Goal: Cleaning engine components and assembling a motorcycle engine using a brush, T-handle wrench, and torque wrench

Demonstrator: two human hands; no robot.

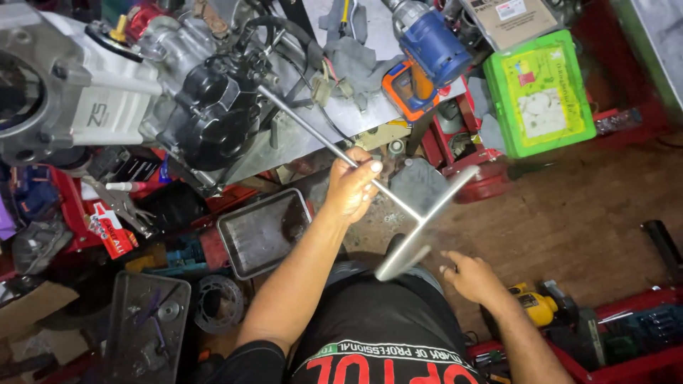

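Note:
A long silver T-handle wrench (306, 123) runs from a black engine cover (213, 114) at the upper left down to its crossbar (427, 220), which is blurred. My left hand (352, 186) is closed around the wrench shaft near the crossbar end. My right hand (473, 276) hovers just right of the lower end of the crossbar, fingers spread, apparently holding nothing. The wrench tip sits in the engine (107, 92), a grey and black motorcycle engine on a metal bench.
A dark metal tray (245, 245) lies below the bench, another tray (146, 327) at the lower left. A blue power tool (430, 43), a green case (541, 92), a yellow drill (537, 306), pliers (121, 203) and red racks surround me.

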